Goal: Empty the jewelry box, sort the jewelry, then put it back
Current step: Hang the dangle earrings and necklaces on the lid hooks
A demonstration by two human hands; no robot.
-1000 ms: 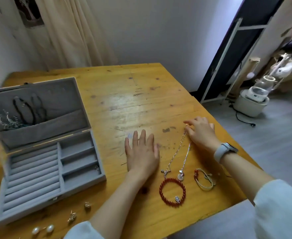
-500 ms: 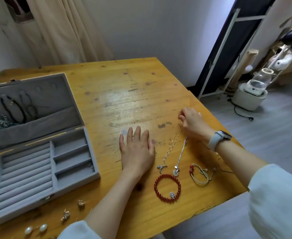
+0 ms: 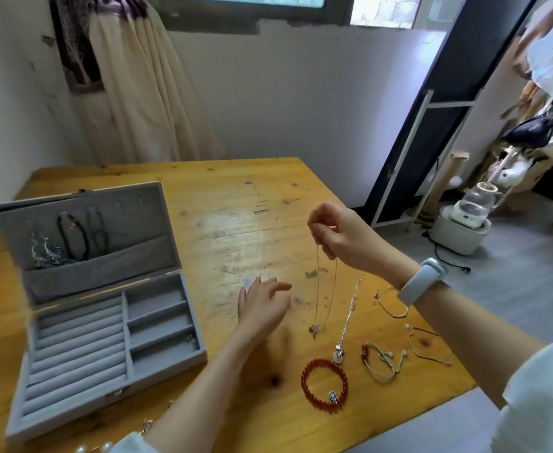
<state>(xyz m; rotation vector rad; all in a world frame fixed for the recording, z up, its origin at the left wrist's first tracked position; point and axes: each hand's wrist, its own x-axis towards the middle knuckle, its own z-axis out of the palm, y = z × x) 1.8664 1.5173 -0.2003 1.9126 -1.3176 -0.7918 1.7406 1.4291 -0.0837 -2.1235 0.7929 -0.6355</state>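
From the head camera, a worn, scratched yellow pine table (image 3: 229, 204) fills the lower middle of the view, set against a white plaster wall with a cream curtain (image 3: 144, 93) hanging in the left corner and a window strip above. At the table's left sits the open grey velvet jewelry box (image 3: 111, 325), its lid upright with dark cord necklaces in the pocket, its ring rolls and side compartments nearly bare. The right hand (image 3: 343, 237), wearing a pale grey wristband (image 3: 420, 286), is raised above the table and pinches a fine silver chain necklace (image 3: 325, 289) that hangs down to a small pendant just above the wood. The left hand (image 3: 262, 305) hovers low over the table with loosely spread fingers, holding nothing. Near the front edge lie a red bead bracelet (image 3: 324, 384), a second silver pendant necklace (image 3: 350, 318) and thin chain bracelets. To the right, grey floorboards carry a white appliance (image 3: 464, 223) beside a dark panel.
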